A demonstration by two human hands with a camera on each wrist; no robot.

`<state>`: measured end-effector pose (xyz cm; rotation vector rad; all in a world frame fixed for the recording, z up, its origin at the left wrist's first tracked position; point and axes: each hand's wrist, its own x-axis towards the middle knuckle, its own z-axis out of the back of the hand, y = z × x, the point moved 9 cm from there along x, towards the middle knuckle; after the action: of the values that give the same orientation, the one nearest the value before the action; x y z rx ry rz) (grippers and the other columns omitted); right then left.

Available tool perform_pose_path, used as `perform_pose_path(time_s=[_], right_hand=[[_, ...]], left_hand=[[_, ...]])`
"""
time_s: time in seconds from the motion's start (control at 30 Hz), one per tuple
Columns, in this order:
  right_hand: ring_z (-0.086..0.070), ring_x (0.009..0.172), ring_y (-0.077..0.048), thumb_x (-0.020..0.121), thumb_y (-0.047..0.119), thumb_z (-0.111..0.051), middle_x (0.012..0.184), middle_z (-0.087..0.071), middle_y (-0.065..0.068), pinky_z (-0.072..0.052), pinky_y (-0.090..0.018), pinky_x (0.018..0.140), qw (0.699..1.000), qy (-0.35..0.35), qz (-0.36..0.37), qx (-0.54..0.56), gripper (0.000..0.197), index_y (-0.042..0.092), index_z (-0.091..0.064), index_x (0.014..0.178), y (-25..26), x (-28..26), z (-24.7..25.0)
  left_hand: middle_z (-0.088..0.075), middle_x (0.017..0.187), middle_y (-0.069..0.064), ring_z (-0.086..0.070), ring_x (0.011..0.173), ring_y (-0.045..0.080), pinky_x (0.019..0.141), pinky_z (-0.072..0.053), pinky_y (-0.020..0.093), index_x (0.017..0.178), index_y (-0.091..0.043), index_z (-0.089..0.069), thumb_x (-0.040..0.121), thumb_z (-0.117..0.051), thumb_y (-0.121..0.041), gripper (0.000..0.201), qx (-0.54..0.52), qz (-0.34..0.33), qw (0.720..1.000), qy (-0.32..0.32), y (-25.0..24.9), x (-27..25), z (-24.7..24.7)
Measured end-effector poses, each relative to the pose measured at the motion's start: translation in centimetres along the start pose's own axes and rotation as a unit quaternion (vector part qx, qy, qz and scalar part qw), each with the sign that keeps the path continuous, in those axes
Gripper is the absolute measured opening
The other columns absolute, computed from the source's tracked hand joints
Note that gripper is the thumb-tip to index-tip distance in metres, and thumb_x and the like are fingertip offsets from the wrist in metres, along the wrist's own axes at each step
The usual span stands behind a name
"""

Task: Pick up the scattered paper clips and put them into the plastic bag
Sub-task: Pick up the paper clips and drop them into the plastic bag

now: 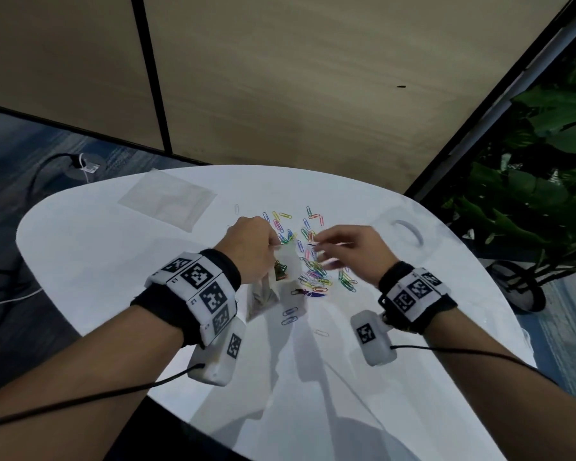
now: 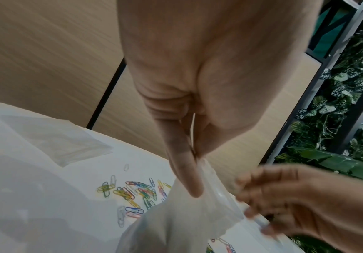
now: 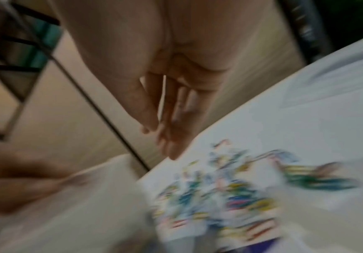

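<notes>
My left hand (image 1: 272, 242) pinches the top edge of a clear plastic bag (image 1: 291, 262) between thumb and finger and holds it hanging above the table. A few clips show inside it. In the left wrist view the left hand (image 2: 197, 164) grips the bag (image 2: 176, 215) at its rim. My right hand (image 1: 320, 251) hovers just right of the bag's mouth, fingers stretched out and blurred; no clip shows in it. Its fingers (image 3: 172, 123) look straight in the right wrist view. Coloured paper clips (image 1: 315, 277) lie scattered under and beyond both hands, also paper clips (image 2: 133, 190).
A second clear bag (image 1: 167, 201) lies flat at the far left of the white table (image 1: 113, 261). A white ring (image 1: 409, 231) sits at the right. Wood panels stand behind the table, green plants (image 1: 529, 194) to the right, cables on the floor at left.
</notes>
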<state>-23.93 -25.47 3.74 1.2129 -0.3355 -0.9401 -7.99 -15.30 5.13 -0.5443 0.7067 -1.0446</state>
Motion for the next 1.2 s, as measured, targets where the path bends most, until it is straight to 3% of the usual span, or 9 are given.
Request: perform_pose_path(time_s=[0.13, 0.2, 0.4, 0.53, 0.63, 0.9, 1.0, 1.1, 1.2], right_hand=[[-0.069, 0.08, -0.024, 0.06, 0.03, -0.092, 0.129, -0.056, -0.013, -0.061, -0.035, 0.07, 0.929, -0.001, -0.216, -0.301, 0.095, 0.013, -0.044, 0.141, -10.9, 0.2, 5.1], [-0.063, 0.085, -0.023, 0.038, 0.057, -0.092, 0.129, -0.05, -0.012, -0.057, -0.035, 0.081, 0.893, 0.027, -0.225, -0.389, 0.121, 0.011, -0.042, 0.138, -14.1, 0.4, 5.0], [-0.048, 0.095, -0.019, 0.058, 0.042, -0.09, 0.125, -0.041, -0.011, -0.041, -0.023, 0.093, 0.916, -0.015, -0.097, -0.39, 0.087, 0.011, -0.05, 0.128, -11.6, 3.5, 0.9], [-0.05, 0.116, -0.027, 0.066, 0.041, -0.084, 0.136, -0.034, -0.01, -0.042, -0.033, 0.105, 0.911, 0.006, -0.058, -0.407, 0.088, 0.017, -0.043, 0.14, -10.4, 4.8, -1.2], [-0.043, 0.128, -0.028, 0.08, 0.035, -0.072, 0.144, -0.037, -0.007, -0.037, -0.035, 0.109, 0.894, 0.024, -0.016, -0.447, 0.063, 0.028, -0.051, 0.139, -9.9, 4.6, -2.1], [-0.065, 0.089, -0.028, 0.091, 0.015, -0.055, 0.093, -0.067, -0.01, -0.052, -0.03, 0.075, 0.852, -0.003, 0.018, -0.523, 0.02, 0.011, -0.075, 0.092, -8.1, 4.6, -2.1], [-0.068, 0.082, -0.02, 0.085, 0.022, -0.07, 0.083, -0.075, -0.004, -0.056, -0.027, 0.079, 0.902, -0.05, -0.054, -0.426, 0.012, 0.015, -0.08, 0.086, -8.3, 4.8, 1.0], [-0.073, 0.073, -0.019, 0.077, 0.017, -0.081, 0.079, -0.076, -0.008, -0.059, -0.028, 0.079, 0.976, -0.101, -0.14, -0.132, 0.01, 0.009, -0.079, 0.084, -8.2, 4.2, 3.7], [-0.071, 0.072, -0.02, 0.08, 0.007, -0.076, 0.09, -0.073, -0.018, -0.061, -0.026, 0.075, 0.976, -0.052, -0.161, 0.136, 0.024, -0.009, -0.072, 0.098, -5.7, 3.1, 2.4]], left_hand=[[-0.07, 0.114, 0.014, -0.071, 0.095, 0.035, 0.088, -0.06, 0.042, 0.109, -0.008, -0.074, 0.096, -0.052, -0.005, 0.026, 0.01, 0.003, 1.0, -0.002, 0.6, -0.3, 0.5], [-0.07, 0.112, 0.015, -0.073, 0.09, 0.034, 0.085, -0.061, 0.042, 0.111, -0.009, -0.074, 0.096, -0.052, -0.005, 0.026, 0.015, 0.008, 1.0, -0.001, 1.0, -0.4, 0.9], [-0.065, 0.099, 0.012, -0.076, 0.069, 0.029, 0.074, -0.064, 0.04, 0.109, -0.01, -0.072, 0.099, -0.051, -0.008, 0.023, 0.028, 0.019, 0.999, 0.005, 2.0, -0.6, 1.8], [-0.065, 0.101, 0.011, -0.076, 0.068, 0.029, 0.073, -0.064, 0.041, 0.109, -0.01, -0.071, 0.099, -0.051, -0.008, 0.023, 0.033, 0.02, 0.999, 0.012, 1.7, -0.6, 1.6], [-0.064, 0.096, 0.009, -0.076, 0.07, 0.029, 0.075, -0.064, 0.041, 0.11, -0.009, -0.071, 0.099, -0.05, -0.007, 0.024, 0.04, 0.015, 0.999, 0.019, 1.4, -0.5, 1.2], [-0.066, 0.102, 0.011, -0.076, 0.068, 0.029, 0.075, -0.064, 0.039, 0.108, -0.01, -0.071, 0.099, -0.05, -0.009, 0.023, 0.049, 0.01, 0.998, 0.028, 1.0, -0.5, 0.7], [-0.063, 0.105, 0.011, -0.076, 0.07, 0.03, 0.077, -0.063, 0.039, 0.107, -0.01, -0.07, 0.098, -0.05, -0.008, 0.023, 0.05, 0.009, 0.998, 0.03, 0.9, -0.4, 0.7], [-0.067, 0.108, 0.016, -0.075, 0.081, 0.034, 0.082, -0.062, 0.042, 0.107, -0.01, -0.071, 0.097, -0.05, -0.007, 0.024, 0.047, 0.01, 0.998, 0.027, 0.7, -0.2, 0.6], [-0.068, 0.113, 0.019, -0.07, 0.095, 0.038, 0.088, -0.06, 0.043, 0.11, -0.008, -0.072, 0.096, -0.052, -0.006, 0.024, 0.036, 0.012, 0.999, 0.024, 0.7, -0.1, 0.4]])
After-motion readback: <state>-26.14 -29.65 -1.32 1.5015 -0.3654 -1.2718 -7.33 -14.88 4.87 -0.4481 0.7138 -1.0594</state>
